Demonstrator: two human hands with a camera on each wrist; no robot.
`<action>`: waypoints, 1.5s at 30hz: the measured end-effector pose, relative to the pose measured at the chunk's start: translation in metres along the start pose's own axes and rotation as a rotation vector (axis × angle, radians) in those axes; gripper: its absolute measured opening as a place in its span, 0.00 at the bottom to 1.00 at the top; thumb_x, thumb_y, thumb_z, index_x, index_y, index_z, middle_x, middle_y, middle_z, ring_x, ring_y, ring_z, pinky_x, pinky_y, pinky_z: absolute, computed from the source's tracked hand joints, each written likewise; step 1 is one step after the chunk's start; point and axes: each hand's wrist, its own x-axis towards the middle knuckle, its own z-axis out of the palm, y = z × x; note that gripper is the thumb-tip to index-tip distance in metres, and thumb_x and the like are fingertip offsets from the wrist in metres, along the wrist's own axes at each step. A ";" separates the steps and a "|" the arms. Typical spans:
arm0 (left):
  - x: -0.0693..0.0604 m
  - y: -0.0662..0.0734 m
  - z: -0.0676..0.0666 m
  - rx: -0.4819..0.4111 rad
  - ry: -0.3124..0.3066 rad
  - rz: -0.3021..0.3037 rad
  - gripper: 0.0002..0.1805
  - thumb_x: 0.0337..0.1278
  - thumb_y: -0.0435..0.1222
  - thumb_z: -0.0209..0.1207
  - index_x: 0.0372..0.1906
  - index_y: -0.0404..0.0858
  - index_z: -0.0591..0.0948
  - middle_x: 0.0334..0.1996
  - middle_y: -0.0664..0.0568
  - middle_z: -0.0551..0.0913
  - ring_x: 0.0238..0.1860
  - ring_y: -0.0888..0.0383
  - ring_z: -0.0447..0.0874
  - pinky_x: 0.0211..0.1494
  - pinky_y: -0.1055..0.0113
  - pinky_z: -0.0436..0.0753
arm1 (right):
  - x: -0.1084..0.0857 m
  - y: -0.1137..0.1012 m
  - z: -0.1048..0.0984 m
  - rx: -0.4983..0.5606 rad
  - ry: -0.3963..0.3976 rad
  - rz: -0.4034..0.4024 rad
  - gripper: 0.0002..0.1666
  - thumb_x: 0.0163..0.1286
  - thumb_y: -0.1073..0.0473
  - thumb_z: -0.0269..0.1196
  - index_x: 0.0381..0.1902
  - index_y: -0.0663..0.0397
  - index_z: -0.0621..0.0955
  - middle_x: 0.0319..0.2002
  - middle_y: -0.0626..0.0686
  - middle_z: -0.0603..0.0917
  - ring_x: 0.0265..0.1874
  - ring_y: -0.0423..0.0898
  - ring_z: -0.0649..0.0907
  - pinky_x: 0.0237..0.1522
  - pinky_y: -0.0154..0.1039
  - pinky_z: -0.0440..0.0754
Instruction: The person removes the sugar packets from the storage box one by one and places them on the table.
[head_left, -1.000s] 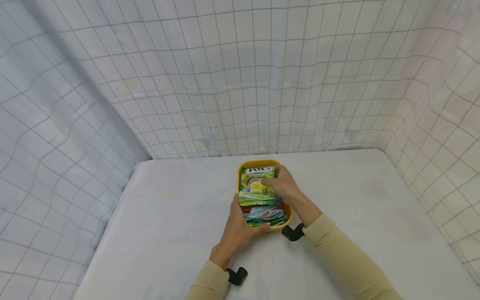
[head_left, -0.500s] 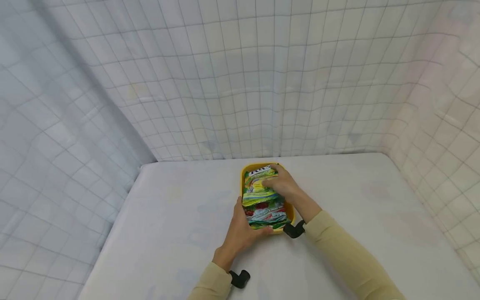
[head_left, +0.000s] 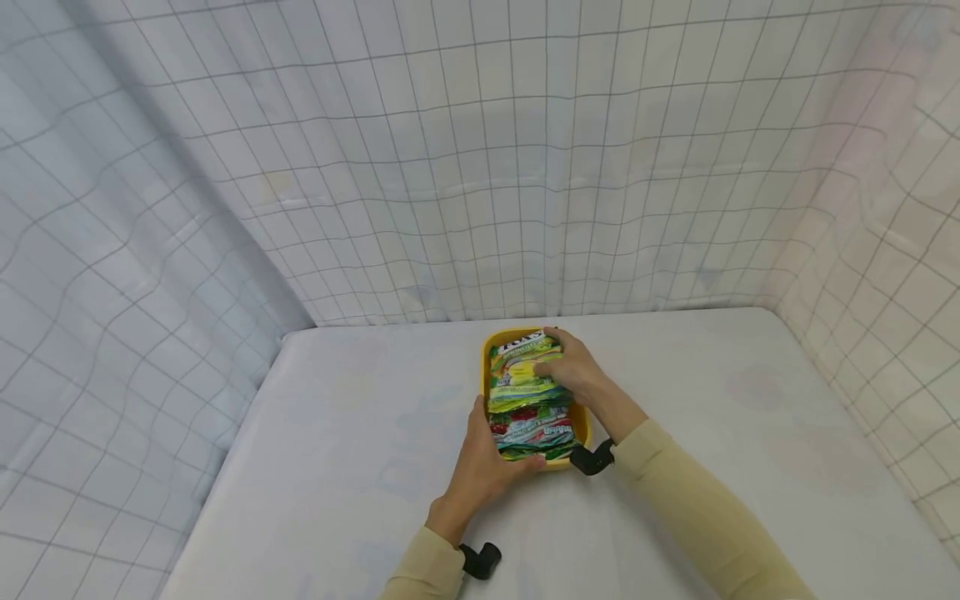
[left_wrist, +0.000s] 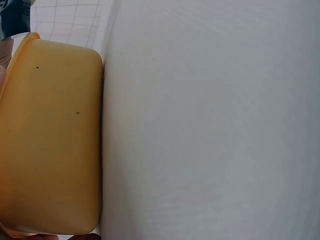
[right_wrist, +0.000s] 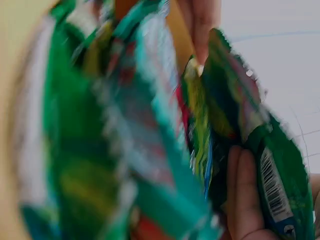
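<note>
A yellow plastic tub [head_left: 484, 358] stands on the white table, packed with several shiny candy packets. My left hand [head_left: 476, 471] grips its near-left corner, thumb along the near rim and fingers on the left side. In the left wrist view the tub's plain yellow wall [left_wrist: 55, 135] rests on the tabletop. My right hand [head_left: 576, 372] reaches in from the right and pinches a green-yellow candy packet [head_left: 513, 387], thumb on its printed face. The right wrist view has fingers behind a green packet with a barcode [right_wrist: 275, 185]. Nearer me, red-and-blue packets [head_left: 534, 429] lie in the tub.
A white sheet covers the table [head_left: 360, 433]. Grid-patterned white curtains [head_left: 450, 167] hang behind the table and on both sides. Black camera mounts [head_left: 480, 561] sit at both wrists, the right one close to the tub's near-right corner.
The green-yellow packet has tilted under my right hand, and more of the red print on the packets nearer me shows. The whole view has shifted slightly. My left hand keeps its hold on the tub.
</note>
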 end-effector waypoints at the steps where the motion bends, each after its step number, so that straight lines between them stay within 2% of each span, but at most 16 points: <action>1: 0.000 0.000 0.000 0.001 0.001 0.000 0.72 0.42 0.54 0.80 0.81 0.38 0.43 0.72 0.42 0.60 0.68 0.47 0.66 0.71 0.46 0.68 | -0.001 0.000 -0.001 0.007 -0.002 0.000 0.48 0.69 0.67 0.65 0.81 0.45 0.58 0.74 0.62 0.62 0.50 0.58 0.79 0.42 0.46 0.80; 7: 0.000 -0.002 0.001 -0.011 -0.002 0.015 0.71 0.42 0.55 0.80 0.82 0.41 0.43 0.72 0.44 0.60 0.69 0.49 0.66 0.71 0.47 0.68 | -0.004 0.003 -0.008 0.042 0.002 -0.002 0.47 0.69 0.66 0.66 0.81 0.44 0.59 0.75 0.62 0.60 0.54 0.60 0.77 0.49 0.50 0.80; 10: 0.001 -0.003 0.001 -0.017 -0.005 0.011 0.71 0.42 0.55 0.79 0.82 0.44 0.43 0.72 0.46 0.60 0.69 0.50 0.65 0.71 0.47 0.67 | -0.006 0.004 -0.013 0.074 0.008 -0.004 0.46 0.70 0.66 0.65 0.81 0.43 0.60 0.75 0.62 0.62 0.53 0.59 0.79 0.48 0.50 0.81; 14: 0.002 -0.003 0.001 -0.022 -0.006 0.002 0.71 0.41 0.56 0.79 0.82 0.44 0.44 0.71 0.47 0.61 0.69 0.51 0.66 0.72 0.48 0.66 | -0.008 0.004 -0.019 0.172 -0.005 -0.030 0.47 0.71 0.69 0.64 0.81 0.42 0.59 0.70 0.63 0.67 0.47 0.57 0.82 0.44 0.47 0.83; 21: 0.001 -0.001 0.000 -0.005 -0.008 -0.041 0.72 0.40 0.57 0.79 0.82 0.44 0.42 0.73 0.46 0.59 0.71 0.49 0.64 0.73 0.47 0.65 | -0.010 0.005 -0.029 0.277 -0.007 -0.027 0.48 0.71 0.71 0.64 0.81 0.39 0.58 0.70 0.64 0.68 0.51 0.58 0.83 0.46 0.45 0.86; 30: 0.001 -0.002 0.000 -0.003 -0.012 -0.042 0.72 0.40 0.56 0.80 0.82 0.43 0.42 0.73 0.46 0.59 0.72 0.49 0.63 0.73 0.47 0.65 | -0.016 0.005 -0.043 0.314 -0.032 -0.036 0.48 0.72 0.71 0.62 0.82 0.36 0.57 0.65 0.68 0.72 0.42 0.54 0.87 0.43 0.43 0.87; 45: 0.001 -0.001 0.000 0.000 -0.010 -0.067 0.72 0.39 0.56 0.80 0.82 0.44 0.43 0.73 0.47 0.60 0.71 0.49 0.63 0.73 0.48 0.65 | -0.017 0.020 -0.073 0.372 0.002 -0.059 0.48 0.74 0.73 0.57 0.82 0.33 0.55 0.66 0.66 0.72 0.48 0.53 0.85 0.48 0.40 0.85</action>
